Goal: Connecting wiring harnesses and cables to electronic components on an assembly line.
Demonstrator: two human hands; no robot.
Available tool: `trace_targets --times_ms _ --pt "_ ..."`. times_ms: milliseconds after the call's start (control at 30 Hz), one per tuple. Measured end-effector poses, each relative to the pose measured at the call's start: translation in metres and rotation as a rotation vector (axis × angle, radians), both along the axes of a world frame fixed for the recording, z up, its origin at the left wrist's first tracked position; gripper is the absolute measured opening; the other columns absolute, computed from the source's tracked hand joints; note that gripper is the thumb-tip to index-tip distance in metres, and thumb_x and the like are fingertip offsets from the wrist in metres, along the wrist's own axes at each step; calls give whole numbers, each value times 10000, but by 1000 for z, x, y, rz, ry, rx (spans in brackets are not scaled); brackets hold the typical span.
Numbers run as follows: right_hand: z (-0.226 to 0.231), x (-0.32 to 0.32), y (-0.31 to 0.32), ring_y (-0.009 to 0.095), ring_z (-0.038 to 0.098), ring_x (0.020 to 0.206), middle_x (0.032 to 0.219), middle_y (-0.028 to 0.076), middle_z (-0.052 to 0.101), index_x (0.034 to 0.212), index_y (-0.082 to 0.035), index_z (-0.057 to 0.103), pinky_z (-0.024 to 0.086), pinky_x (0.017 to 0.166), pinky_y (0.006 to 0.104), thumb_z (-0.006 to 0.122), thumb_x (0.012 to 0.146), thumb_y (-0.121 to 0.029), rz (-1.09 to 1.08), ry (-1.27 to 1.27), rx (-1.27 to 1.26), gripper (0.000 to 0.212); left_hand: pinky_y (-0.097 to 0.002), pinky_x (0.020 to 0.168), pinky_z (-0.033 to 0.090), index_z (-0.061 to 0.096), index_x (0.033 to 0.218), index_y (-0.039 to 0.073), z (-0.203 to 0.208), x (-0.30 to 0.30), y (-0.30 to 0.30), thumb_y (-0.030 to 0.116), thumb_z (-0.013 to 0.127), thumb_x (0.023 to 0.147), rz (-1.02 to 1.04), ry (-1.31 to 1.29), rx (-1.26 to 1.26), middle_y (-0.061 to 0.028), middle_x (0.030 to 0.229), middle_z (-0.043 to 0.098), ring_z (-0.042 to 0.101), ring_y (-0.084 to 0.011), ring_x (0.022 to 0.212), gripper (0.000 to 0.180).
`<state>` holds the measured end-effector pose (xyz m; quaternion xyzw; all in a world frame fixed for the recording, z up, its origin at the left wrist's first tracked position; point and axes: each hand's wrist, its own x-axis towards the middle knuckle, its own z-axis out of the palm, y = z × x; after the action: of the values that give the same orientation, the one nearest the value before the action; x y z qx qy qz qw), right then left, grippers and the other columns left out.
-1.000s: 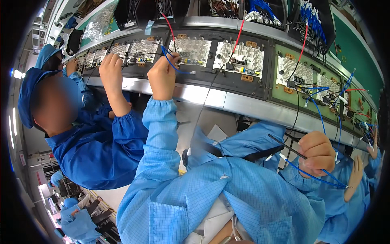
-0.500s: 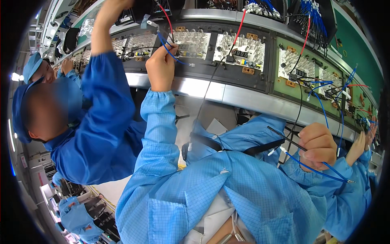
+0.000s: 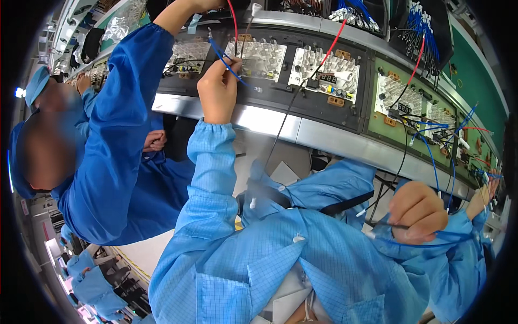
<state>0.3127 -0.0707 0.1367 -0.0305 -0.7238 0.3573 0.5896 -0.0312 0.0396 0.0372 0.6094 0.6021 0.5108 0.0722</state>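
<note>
Surface [image 3: 329, 141] with a metal near edge; a white circuit board [image 3: 265, 63] inside its far edge; right hand [image 3: 418, 213] short of the near edge, grip closed on blurred blue wires [image 3: 453, 235]; left hand [image 3: 218, 92] at the board's left side, grip pinching a blue wire [image 3: 216, 46].

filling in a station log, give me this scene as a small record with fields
surface: flat black bench panel behind a silver metal rail
left hand: holds a thin blue wire at the edge of a white rectangular circuit board
right hand: closed on long blue wires, blurred, on the rail's near side
at left: co-worker's dark blue cloth sleeve, forearm over the panel
</note>
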Motion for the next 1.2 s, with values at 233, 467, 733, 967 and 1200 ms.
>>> trace_targets --times_ms 233,467,733,967,1200 --pt "1 -31 -46 202 551 483 519 62 529 677 -107 537 484 480 328 501 955 -347 7 119 -753 369 -261 529 433 657 940 15 11 -8 -10 48 678 811 -17 -112 -56 -77 704 613 554 -115 584 134" --pt "-3 -59 -24 229 647 694 727 89 648 821 -40 641 542 684 351 618 888 -203 574 -530 -356 178 -276 594 481 640 1010 17 10 7 -30 -12 598 840 -92 -239 -136 -107 799 646 621 -178 655 177" --pt "6 -69 28 210 658 664 710 92 652 894 17 637 496 732 300 554 886 -56 -855 -622 -289 110 -242 643 501 610 1054 -8 -35 -12 -7 0 582 879 -84 -258 12 -77 870 663 626 -123 740 178" --pt "-49 -62 87 154 676 786 766 93 683 936 24 619 497 684 257 561 905 -113 -783 -628 -529 153 -198 551 458 590 970 4 -38 3 -6 35 593 883 -107 -369 -3 -37 786 634 589 -64 668 93" --pt "-70 -51 126 156 647 855 911 110 670 1016 53 593 502 770 258 534 945 -106 -784 -715 -545 184 -166 480 338 592 939 17 -37 7 -3 19 585 881 -117 -221 77 23 619 560 464 -2 540 58"
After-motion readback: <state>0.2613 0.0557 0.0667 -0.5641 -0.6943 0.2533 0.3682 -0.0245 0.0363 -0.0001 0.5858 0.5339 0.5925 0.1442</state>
